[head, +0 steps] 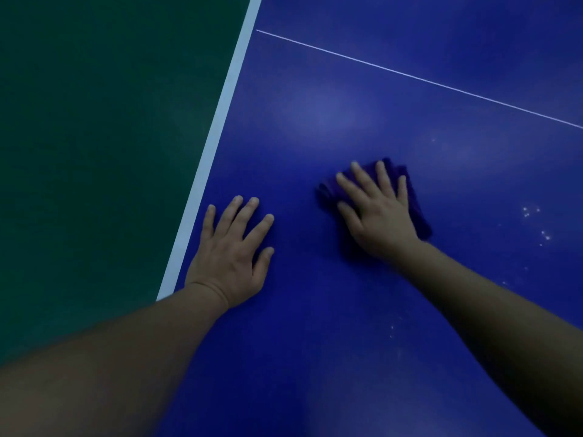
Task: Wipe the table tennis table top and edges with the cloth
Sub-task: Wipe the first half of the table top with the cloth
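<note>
Cloth (pixel 416 212) lies under right hand's (pixel 380 216) flat fingers (pixel 362 178).

The left hand (pixel 232 250) is lying flat on the table (pixel 347 326), just beside its left edge. The right hand (pixel 377 211) is lying on the cloth (pixel 416 212), further right.

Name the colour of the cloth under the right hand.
Dark purple cloth, seen in the head view.

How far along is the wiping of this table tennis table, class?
Done: nothing provably; no clear wiped patch. In hand: the right hand presses the purple cloth flat on the blue table top; the left hand rests beside the white edge line. Left: the white specks and the edges.
</note>
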A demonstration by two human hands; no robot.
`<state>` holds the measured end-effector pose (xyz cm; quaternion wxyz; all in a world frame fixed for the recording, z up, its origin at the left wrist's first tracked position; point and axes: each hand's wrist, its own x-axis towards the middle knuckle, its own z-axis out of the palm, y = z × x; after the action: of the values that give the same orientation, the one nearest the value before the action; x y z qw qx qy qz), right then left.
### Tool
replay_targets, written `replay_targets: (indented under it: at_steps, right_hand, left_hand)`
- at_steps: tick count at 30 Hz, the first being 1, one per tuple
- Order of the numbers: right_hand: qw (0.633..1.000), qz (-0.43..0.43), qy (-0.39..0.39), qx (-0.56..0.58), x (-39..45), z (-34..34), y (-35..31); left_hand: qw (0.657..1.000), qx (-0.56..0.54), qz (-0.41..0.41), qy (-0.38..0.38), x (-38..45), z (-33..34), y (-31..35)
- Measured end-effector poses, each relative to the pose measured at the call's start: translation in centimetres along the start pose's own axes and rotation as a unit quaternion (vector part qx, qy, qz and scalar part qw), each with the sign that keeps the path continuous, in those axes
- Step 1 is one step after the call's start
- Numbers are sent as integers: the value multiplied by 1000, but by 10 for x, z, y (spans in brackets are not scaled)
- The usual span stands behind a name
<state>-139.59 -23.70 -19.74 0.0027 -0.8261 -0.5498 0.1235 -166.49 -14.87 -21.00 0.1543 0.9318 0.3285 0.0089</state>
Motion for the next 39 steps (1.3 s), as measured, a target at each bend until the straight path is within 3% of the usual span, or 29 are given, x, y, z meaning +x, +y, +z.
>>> replay_targets:
  at_steps: [3,8,11,14,17,18,21,25,28,32,34,39]
  right_hand:
    - [994,101,13,35,28,9,-35]
    - [998,-51,35,2,-59,26,-61]
    - [998,-69,-3,-1,-89,20,-29]
    - [1000,3,-6,12,-58,8,-17]
    - [987,142,0,82,-23,12,-52]
    - [984,153,8,90,-23,17,-70]
    - [998,25,34,44,-74,35,-106]
    - [989,-145,-21,-5,-136,42,-78]
    - [990,-137,-30,-13,-121,31,-60]
    - [998,47,13,45,-80,35,-97]
    - [994,88,22,61,-84,42,-124]
    - [990,-137,-12,-7,-181,58,-125]
  left_hand:
    - [1000,1,-3,-3,-1,-1,1]
    - [1000,3,-2,-3,-3,-3,0]
    - [1000,9,-4,-9,-4,-4,1]
    - [1000,6,-21,-18,-9,-7,4]
    - [999,11,-44,-11,-47,-8,5]
    - [999,14,-50,-7,-65,-5,4]
    - [998,33,-56,-22,-110,3,2]
    - [998,39,-53,-12,-113,5,0]
    - [998,40,-54,-7,-116,6,0]
    - [997,38,-59,-14,-115,6,-2]
    - [998,34,-59,-13,-116,6,-2]
    - [998,28,-56,-7,-117,7,-4]
